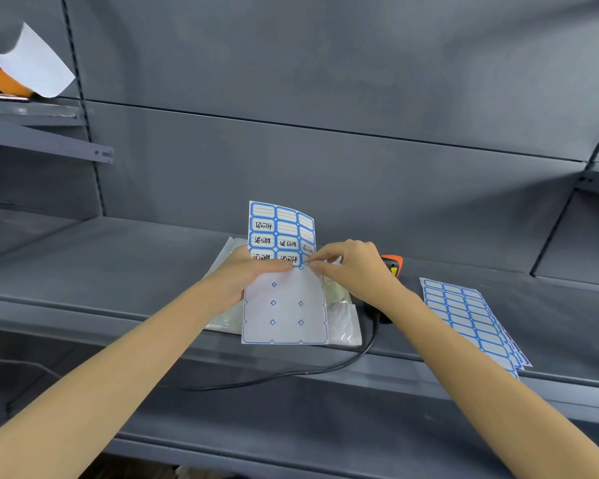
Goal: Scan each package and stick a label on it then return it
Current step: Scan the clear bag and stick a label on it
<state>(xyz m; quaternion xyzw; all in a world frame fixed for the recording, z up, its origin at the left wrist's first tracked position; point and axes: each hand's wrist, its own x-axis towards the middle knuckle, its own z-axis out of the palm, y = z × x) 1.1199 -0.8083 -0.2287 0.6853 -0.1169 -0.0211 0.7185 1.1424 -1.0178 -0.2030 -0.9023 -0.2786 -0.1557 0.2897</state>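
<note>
label sheet over package, scanner behind, spare sheets right

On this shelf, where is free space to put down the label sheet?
The shelf is bare left of the package, and a narrower strip lies between the scanner and the stack of label sheets. The middle is crowded: both hands, the held sheet, package, scanner and its cable.

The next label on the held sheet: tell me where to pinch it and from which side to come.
Judging by the pose, pinch the label at its lower right corner, coming from the right. It sits at the sheet's right edge, just above the already peeled rows, so that corner is exposed. The right hand is already pinching there, while the left hand holds the sheet from the left side.
</note>
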